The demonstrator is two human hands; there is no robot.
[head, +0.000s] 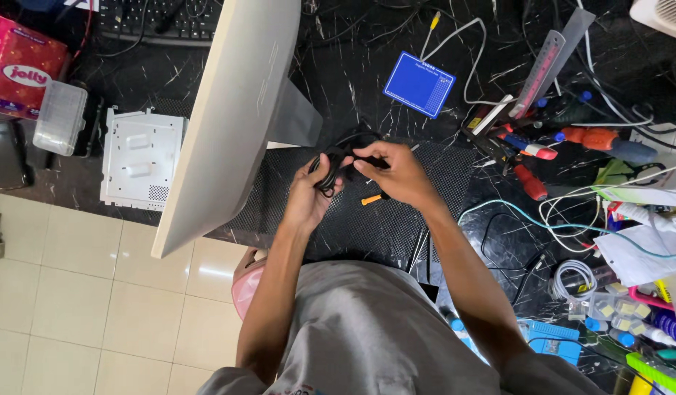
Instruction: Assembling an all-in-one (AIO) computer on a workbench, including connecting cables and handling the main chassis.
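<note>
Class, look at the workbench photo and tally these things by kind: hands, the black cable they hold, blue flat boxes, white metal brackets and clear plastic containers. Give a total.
Hands: 2, left hand and right hand
Black cable: 1
Blue flat box: 1
White metal bracket: 1
Clear plastic container: 1
Total: 6

We are seeing a black cable point(336, 162) over a black counter point(352, 80) veined with white marble streaks. A black mat point(396, 219) is showing a fine dotted mesh. A blue box point(419, 84), a pale beige panel point(228, 117), red-handled screwdrivers point(532, 150) and a red tissue pack point(19, 66) are lying around it.
</note>
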